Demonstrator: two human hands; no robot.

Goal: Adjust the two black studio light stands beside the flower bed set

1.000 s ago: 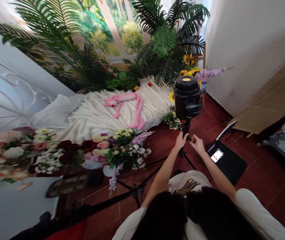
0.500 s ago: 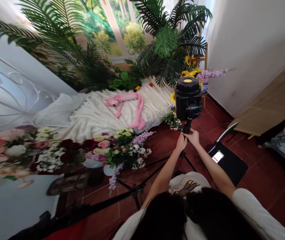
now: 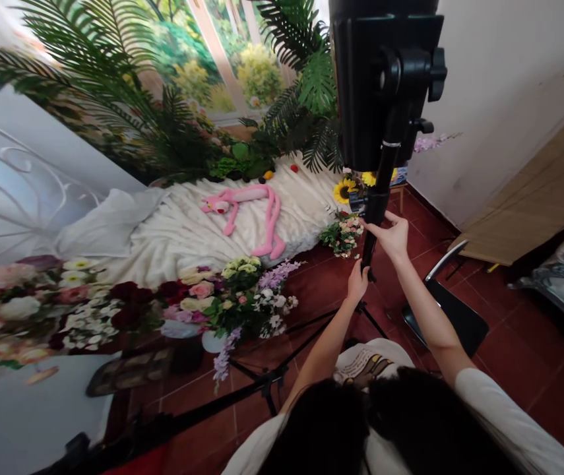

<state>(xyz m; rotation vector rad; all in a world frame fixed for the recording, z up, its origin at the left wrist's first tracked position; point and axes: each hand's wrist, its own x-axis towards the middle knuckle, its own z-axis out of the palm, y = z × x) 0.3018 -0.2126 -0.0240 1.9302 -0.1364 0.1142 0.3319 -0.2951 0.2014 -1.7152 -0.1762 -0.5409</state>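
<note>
A black studio light (image 3: 385, 86) stands high in front of me, its head cut off by the top edge of the view. Below it runs the black pole of the light stand (image 3: 369, 247). My left hand (image 3: 358, 282) is closed round the lower part of that pole, near a small knob. Higher up, my right hand (image 3: 393, 236) grips the pole just under its collar, thumb in front and some fingers hidden behind. A black clamp knob (image 3: 358, 201) sticks out left of the collar.
A pink plush toy (image 3: 247, 194) lies on a white furry cover (image 3: 177, 227). Artificial flowers (image 3: 202, 297) line its near side. The legs of another black stand (image 3: 266, 379) cross the floor at left. To the right are a black chair (image 3: 464, 323) and a brown panel (image 3: 524, 191).
The studio light has risen well up, showing more of the pole beneath it. My right hand has moved up with it, away from my left hand, which stays low on the pole.
</note>
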